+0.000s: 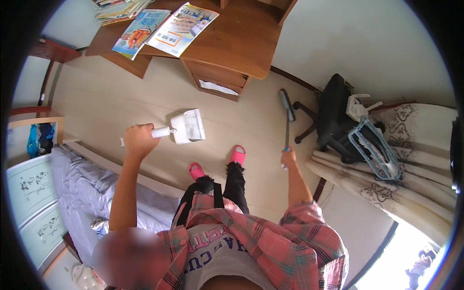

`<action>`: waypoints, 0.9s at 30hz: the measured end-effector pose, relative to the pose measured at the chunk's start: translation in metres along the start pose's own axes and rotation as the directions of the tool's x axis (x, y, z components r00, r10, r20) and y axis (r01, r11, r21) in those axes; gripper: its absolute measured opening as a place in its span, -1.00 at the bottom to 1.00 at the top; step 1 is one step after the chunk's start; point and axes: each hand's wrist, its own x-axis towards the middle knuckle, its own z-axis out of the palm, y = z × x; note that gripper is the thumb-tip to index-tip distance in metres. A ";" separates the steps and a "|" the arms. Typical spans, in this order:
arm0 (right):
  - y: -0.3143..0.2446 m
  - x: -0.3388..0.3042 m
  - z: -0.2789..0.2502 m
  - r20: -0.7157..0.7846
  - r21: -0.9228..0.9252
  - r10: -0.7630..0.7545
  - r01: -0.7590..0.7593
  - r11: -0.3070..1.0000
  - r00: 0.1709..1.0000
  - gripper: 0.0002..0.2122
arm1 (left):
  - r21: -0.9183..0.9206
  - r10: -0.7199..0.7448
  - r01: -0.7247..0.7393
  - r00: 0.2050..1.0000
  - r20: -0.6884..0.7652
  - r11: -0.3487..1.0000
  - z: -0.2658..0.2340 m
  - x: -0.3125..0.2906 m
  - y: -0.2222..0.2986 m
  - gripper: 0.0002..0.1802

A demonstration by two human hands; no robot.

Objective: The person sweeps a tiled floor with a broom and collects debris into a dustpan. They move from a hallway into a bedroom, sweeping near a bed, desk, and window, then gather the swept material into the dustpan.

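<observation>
My left hand [141, 139] is closed around the white handle of a dustpan [181, 128]. The dustpan's white scoop hangs over the floor in front of me, with greyish specks or marks inside it. On the right, my right hand [288, 157] grips the handle of a long broom [287, 128]. Its dark-bristled, grey-blue head [287, 104] is near the floor beside the base of an office chair [309, 116]. Whether the bristles touch the floor, I cannot tell.
A brown wooden desk [232, 41] with drawers stands ahead, holding open booklets [164, 31] and a book stack [121, 12]. A bed with a lavender cover [82, 181] is at left. A blue-grey plastic frame [374, 150] rests by the black chair and patterned curtains [411, 179].
</observation>
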 end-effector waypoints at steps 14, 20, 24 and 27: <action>0.220 -0.180 0.186 0.081 -0.732 -0.042 0.089 0.676 0.996 -0.44 | -0.290 0.349 -0.250 0.861 0.371 0.924 -0.001 0.011 -0.025 -0.76; 0.187 -0.246 0.162 0.065 -0.231 0.096 -0.079 0.970 0.993 -0.37 | -0.317 0.359 -0.234 0.828 0.432 0.919 -0.010 0.012 -0.034 -0.74; 0.182 -0.243 0.128 -0.080 -0.169 0.120 -0.132 0.977 0.990 -0.40 | -0.297 0.311 -0.205 0.874 0.372 0.933 -0.019 0.020 -0.080 -0.77; 0.177 -0.215 0.103 -0.199 0.009 0.088 -0.088 0.996 0.976 -0.45 | -0.207 0.215 -0.149 0.912 0.349 0.967 -0.045 0.027 -0.107 -0.78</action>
